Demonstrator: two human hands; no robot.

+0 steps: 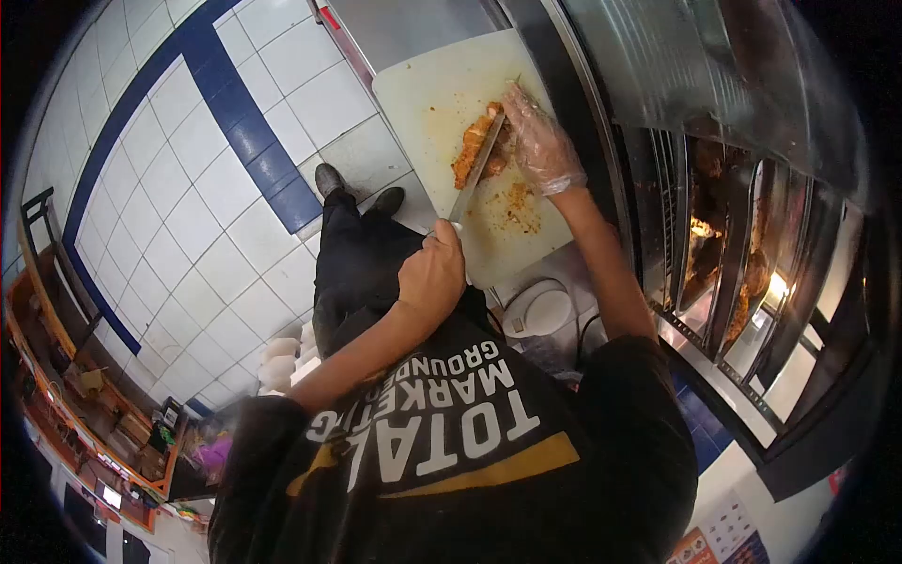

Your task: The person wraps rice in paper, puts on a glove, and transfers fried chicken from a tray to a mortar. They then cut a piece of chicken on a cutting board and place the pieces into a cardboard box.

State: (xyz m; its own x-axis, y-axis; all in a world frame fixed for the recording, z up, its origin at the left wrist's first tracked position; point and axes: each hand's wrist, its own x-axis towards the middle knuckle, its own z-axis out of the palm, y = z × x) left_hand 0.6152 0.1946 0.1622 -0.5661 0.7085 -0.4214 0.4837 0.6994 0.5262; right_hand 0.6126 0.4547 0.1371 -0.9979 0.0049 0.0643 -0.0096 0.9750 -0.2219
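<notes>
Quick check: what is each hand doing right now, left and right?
Left hand: closed around the handle of a knife, blade on the meat.
Right hand: in a clear glove, fingers pressed on the piece of meat on the cutting board.

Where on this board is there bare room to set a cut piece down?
The cutting board is bare in its corner beside the tiled floor, between the meat and the steel counter. The middle is crowded: the gloved right hand is on the meat, and the left hand holds the knife. Crumbs litter the near end.
</notes>
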